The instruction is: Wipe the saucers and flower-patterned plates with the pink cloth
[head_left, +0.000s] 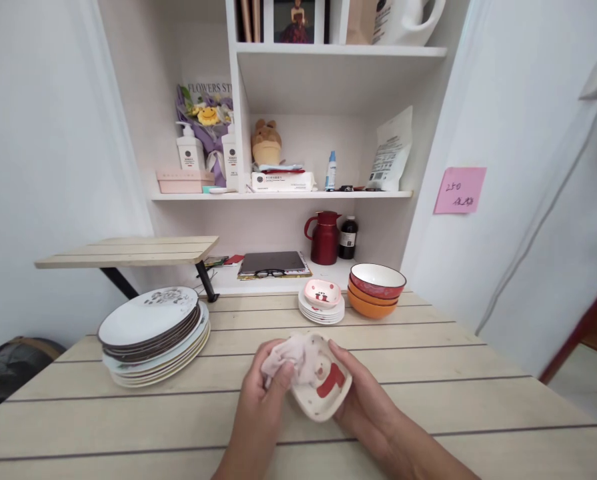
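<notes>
Low over the front of the table, my right hand (365,400) grips a small cream dish (323,403) by its right side, thumb at the rim. The dish is squarish with rounded corners and shows a bear in a red scarf. It is tilted, its inside facing me. My left hand (264,387) is closed on a crumpled pale pink cloth (291,357), which lies against the left part of the dish's inside. The cloth and fingers hide that side of the dish.
Large plates (148,320) are stacked at the left, beneath a small raised wooden shelf (128,250). Behind my hands stand small white plates (305,308) topped by a pink dish (322,293), and a stack of bowls (373,307). A red jug (324,240) stands farther back.
</notes>
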Demonstrator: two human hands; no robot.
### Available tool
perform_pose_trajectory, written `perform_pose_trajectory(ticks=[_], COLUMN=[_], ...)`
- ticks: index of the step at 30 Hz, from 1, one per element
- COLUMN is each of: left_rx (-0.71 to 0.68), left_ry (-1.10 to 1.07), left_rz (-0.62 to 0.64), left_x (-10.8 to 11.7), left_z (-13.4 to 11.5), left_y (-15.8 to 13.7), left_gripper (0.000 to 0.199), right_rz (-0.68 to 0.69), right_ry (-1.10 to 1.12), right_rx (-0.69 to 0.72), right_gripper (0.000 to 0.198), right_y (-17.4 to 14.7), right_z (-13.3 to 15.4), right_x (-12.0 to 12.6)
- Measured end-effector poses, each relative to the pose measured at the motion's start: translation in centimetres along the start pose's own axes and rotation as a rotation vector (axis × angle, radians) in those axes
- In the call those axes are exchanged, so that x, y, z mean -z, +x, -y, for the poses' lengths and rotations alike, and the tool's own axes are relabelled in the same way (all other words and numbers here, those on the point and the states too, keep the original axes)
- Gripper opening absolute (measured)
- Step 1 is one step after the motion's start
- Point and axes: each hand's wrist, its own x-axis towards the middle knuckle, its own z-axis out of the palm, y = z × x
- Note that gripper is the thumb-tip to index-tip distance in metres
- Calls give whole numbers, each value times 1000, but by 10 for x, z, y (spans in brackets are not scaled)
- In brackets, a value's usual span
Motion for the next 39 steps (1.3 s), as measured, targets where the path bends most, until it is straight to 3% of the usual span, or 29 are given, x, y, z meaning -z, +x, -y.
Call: perform_pose_trajectory(ticks=[2, 7, 10, 13, 16, 19, 23, 27, 30, 34, 39], left_rx=[-213, -485, -606, -688, -726, -821, -1011, -1099, -1111, -1031, -901], left_ry=[247, 796, 915, 980, 1074, 1147, 1139, 1117, 1128, 1145, 1153], left_rz=[-5, 319, 399, 448, 462, 390, 129, -72, -156, -175, -166], left_x=[-1, -11, -9, -2, 0, -3, -12, -23, -30, -29, -24], left_z=[6, 29, 29, 19, 13, 16, 21, 18, 17, 23, 33], left_y=[0, -5, -5, -2, 0, -1, -2, -4, -8, -10, -8], left_gripper=[27, 40, 57, 56, 61, 51, 16, 19, 21, 22, 29], right_rz=[4, -21, -1, 18, 13, 27, 189, 343, 400, 443, 346], right_ry=[21, -13, -6, 10, -51, -66, 104, 133, 124, 146, 113], right_rx=[2, -6, 9, -3, -127, -228, -185, -92, -28, 4, -38], right_gripper=[40, 40, 42, 37, 40, 49, 53, 55, 58, 55, 36], right_y=[1, -1, 0, 3, 5, 7, 7, 3, 1, -2, 0], right_z=[1, -1, -2, 1, 6, 11, 16, 17, 16, 7, -11], right_x=[1, 1, 2, 5, 10, 15, 18, 18, 17, 15, 11])
